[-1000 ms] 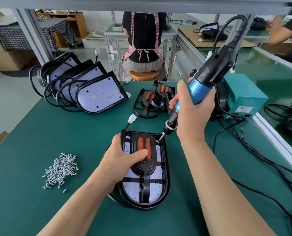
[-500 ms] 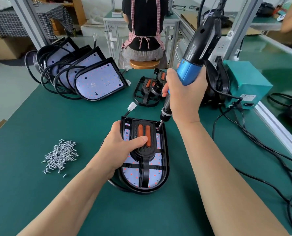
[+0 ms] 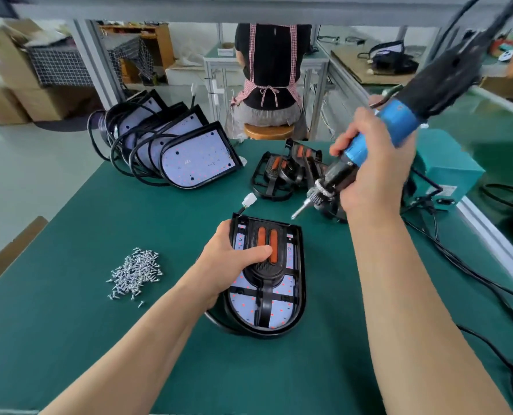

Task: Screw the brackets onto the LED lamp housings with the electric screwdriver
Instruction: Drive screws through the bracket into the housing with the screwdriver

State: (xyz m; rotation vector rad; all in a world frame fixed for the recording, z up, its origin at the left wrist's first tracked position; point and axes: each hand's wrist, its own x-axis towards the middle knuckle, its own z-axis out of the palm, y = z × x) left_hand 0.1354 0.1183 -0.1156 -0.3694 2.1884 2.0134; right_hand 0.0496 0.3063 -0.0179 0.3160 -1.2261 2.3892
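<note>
The lamp housing lies open side up on the counter right in front of me, its square end away from me, with the black bracket seated in it over the LED board. My left hand clamps the two together. The thumb presses across the bracket's orange strips and the fingers curl round the housing's left edge, so nothing should twist when the bit bites. My right hand is wrapped firmly round the blue barrel of the electric screwdriver. I hold it slanted, with the bit in the air just beyond the housing's far right corner, touching nothing. Whether a screw sits on the tip I cannot tell. The loose screws are heaped to my left, near the holding hand, I'd say so I can feed them without putting the driver down. The spare brackets sit on the far side, just past the work. The bare housings lean in a row at the far left with their cables looped, within reach but out of the way.
</note>
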